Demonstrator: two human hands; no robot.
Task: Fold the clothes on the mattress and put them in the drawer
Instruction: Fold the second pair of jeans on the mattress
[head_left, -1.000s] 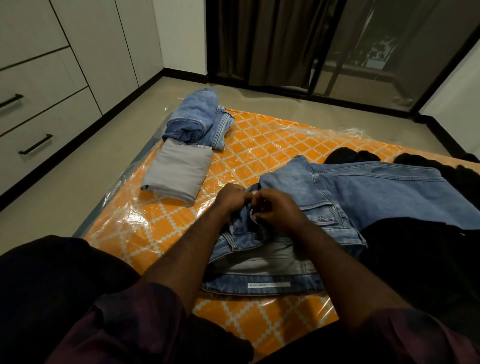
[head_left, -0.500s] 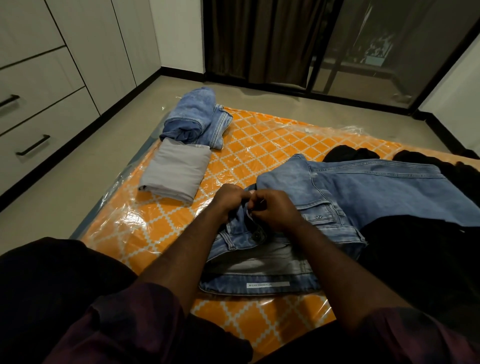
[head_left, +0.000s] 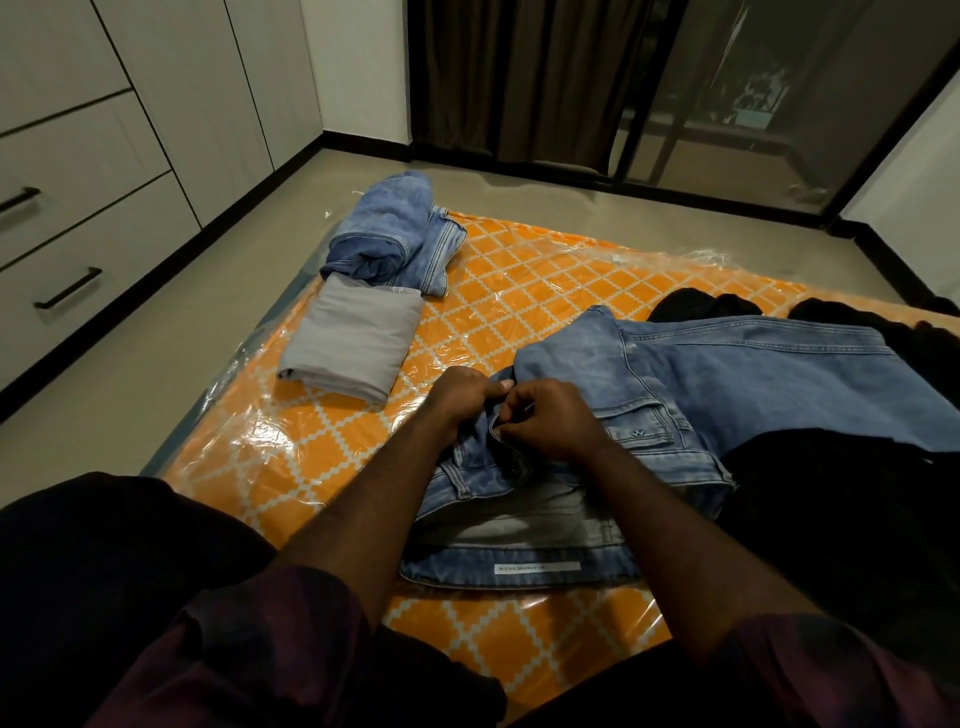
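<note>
Left hand: the left hand (head_left: 457, 397) has its fingers curled, pinching the denim at the fly of the jeans, thumb close against the other hand
Right hand: the right hand (head_left: 550, 415) is curled too, fingertips pinching the same fly edge just right of the left hand; the two hands touch at the knuckles
Jeans in hand: the light blue jeans (head_left: 727, 384) lie flat on the mattress, waistband toward the near side and open, showing the grey inner lining and a white label strip along the near edge; the legs run off to the right
Mattress: the orange mattress (head_left: 545, 280) with a white diamond pattern sits on the floor under a clear plastic wrap
Folded pile: a folded grey garment (head_left: 353, 343) lies at the far left of the mattress, well apart from the hands
Folded denim: the folded blue jeans (head_left: 395, 234) sit just beyond the grey garment, touching it, at the far left corner
Dark clothes: black clothes (head_left: 857, 514) lie on the right, partly over the legs of the light blue jeans, with more at the far right edge
Drawers: the white drawers (head_left: 98, 244) with black handles stand shut at the left wall, across a strip of floor from the mattress
Sleeves: dark maroon sleeves (head_left: 270, 639) are pushed up on both forearms
</note>
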